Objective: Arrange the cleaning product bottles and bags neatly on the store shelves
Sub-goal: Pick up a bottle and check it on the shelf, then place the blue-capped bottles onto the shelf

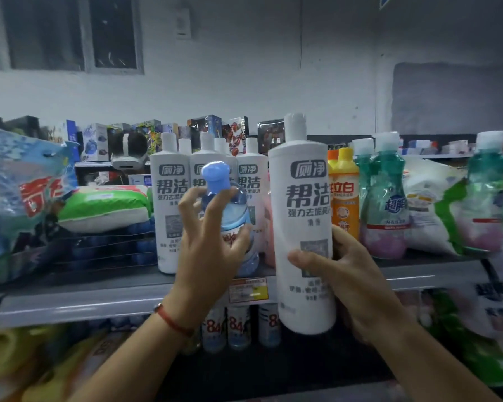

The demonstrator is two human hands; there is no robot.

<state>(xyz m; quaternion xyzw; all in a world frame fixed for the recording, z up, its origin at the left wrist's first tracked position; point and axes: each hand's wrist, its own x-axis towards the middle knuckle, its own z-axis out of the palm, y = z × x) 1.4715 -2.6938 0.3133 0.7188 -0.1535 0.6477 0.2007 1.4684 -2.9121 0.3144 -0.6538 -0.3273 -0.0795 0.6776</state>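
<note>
My right hand (343,274) grips a tall white cleaner bottle (302,210) by its lower half and holds it upright in front of the top shelf (79,303). My left hand (209,242) holds a pale blue bottle (230,210) with a blue cap, fingers curled round its body, just in front of the shelf. Behind it stand three matching white bottles (169,204) in a row. Right of the held white bottle are an orange bottle (344,195) and green-topped bottles (386,198).
Detergent bags lie on the shelf at the left (102,207) and right (430,204). A blue bag (21,192) hangs at far left. Small white bottles (238,326) stand on the lower shelf. A price tag (249,290) sits on the shelf edge.
</note>
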